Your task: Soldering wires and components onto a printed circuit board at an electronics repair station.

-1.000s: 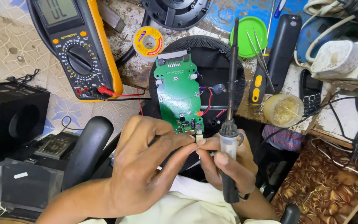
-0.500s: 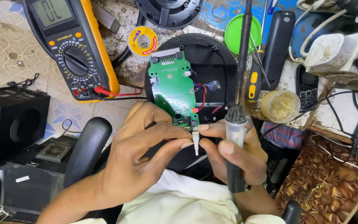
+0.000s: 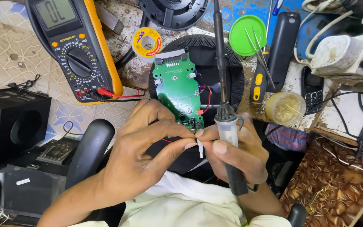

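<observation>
Workbench (image 3: 127, 75), stained and scuffed: yellow multimeter (image 3: 78, 50) far left, solder spool (image 3: 146, 42) beside it, green lid (image 3: 247, 35) far right, black round speaker (image 3: 198, 67) centre, yellow jar (image 3: 285, 107) right.

Glossy green circuit board (image 3: 180, 94) on a matt black mesh speaker (image 3: 227, 54).

Your left hand (image 3: 148, 155) covers the lower end of the green circuit board (image 3: 180, 90). The soldering iron's dark shaft (image 3: 219, 50) runs off the top edge, tip unseen. The yellow multimeter (image 3: 74, 46) is cropped above.
</observation>
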